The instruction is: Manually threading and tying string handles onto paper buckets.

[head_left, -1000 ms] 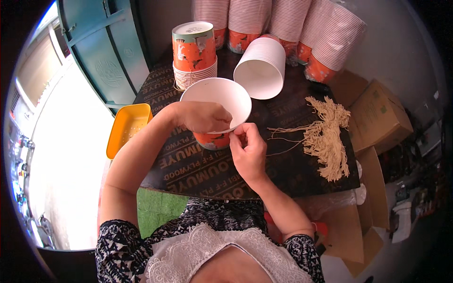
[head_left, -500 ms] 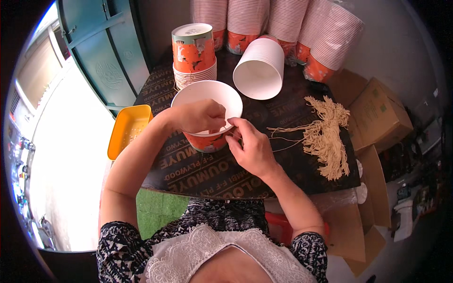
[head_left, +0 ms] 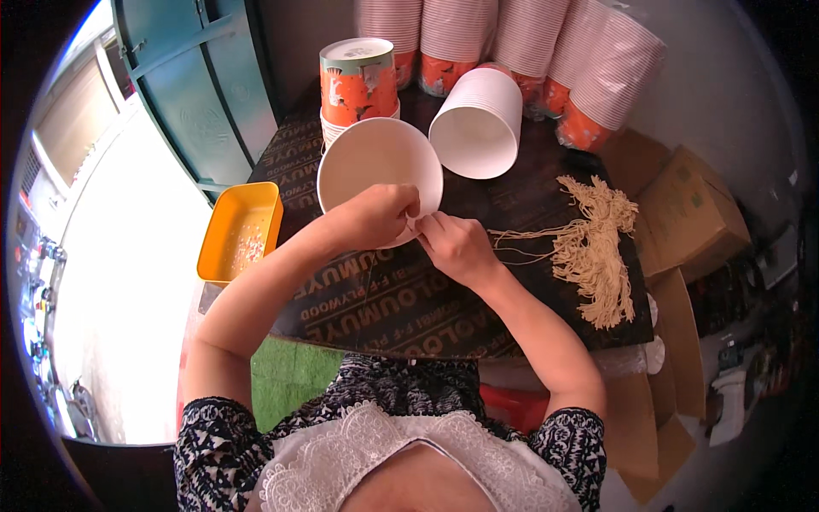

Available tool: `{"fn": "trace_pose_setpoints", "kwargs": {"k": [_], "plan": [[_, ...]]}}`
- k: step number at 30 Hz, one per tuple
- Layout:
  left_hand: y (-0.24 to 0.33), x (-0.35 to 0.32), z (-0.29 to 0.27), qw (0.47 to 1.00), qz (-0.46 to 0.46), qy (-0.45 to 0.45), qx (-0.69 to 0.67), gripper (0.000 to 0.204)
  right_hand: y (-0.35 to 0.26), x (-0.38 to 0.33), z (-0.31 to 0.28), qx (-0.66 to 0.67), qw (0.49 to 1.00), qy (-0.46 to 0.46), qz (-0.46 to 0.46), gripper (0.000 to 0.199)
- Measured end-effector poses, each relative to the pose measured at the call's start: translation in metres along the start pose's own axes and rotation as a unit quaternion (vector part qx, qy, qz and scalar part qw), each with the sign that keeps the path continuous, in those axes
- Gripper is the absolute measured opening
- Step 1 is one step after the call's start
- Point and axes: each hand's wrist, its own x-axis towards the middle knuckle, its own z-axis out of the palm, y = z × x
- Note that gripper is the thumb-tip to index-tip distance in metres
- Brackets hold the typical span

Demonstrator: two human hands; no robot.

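A paper bucket with a white inside leans with its mouth turned toward me. At its near right rim my two hands meet, fingertips almost touching. My left hand is closed, its fingers curled at the rim's inner side. Closed in a pinch, my right hand is just outside the rim. Whatever lies between the fingertips is too small and covered to make out. To the right lies a bundle of beige cords, with a few loose strands trailing toward my right hand.
Behind stand an upside-down stack of orange-printed buckets and a white bucket stack on its side. Bagged bucket stacks line the back. A yellow tray with small bits sits left; cardboard boxes stand right of the dark table.
The bucket has tipped so its mouth faces me more. My left hand has come out of it to the near rim, closer to my right hand, which has shifted slightly right.
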Motion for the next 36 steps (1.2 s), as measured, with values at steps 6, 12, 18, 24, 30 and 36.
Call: {"fn": "trace_pose_setpoints", "kwargs": {"k": [6,12,18,24,30,36], "plan": [[-0.05,0.004,0.059,0.989,-0.119,-0.047,0.076,0.014,0.019,-0.018,0.032,-0.021,0.994,-0.105,-0.007,0.003],[-0.044,0.007,0.073,0.974,-0.121,-0.063,0.178,0.019,0.019,-0.026,0.04,0.002,0.989,-0.124,0.076,0.006],[-0.028,0.01,0.076,0.977,-0.094,-0.001,0.192,0.013,0.021,-0.028,0.038,0.04,0.978,-0.154,0.135,0.009],[-0.033,0.012,0.08,0.99,-0.126,0.039,0.055,0.016,0.024,-0.029,0.037,0.089,0.974,-0.14,0.157,0.006],[-0.037,0.01,0.083,0.965,-0.189,0.087,-0.159,0.019,0.025,-0.03,0.037,0.098,0.97,-0.15,0.167,0.007],[-0.036,0.012,0.083,0.931,-0.237,0.124,-0.25,0.019,0.026,-0.029,0.037,0.112,0.963,-0.149,0.195,0.011]]}}
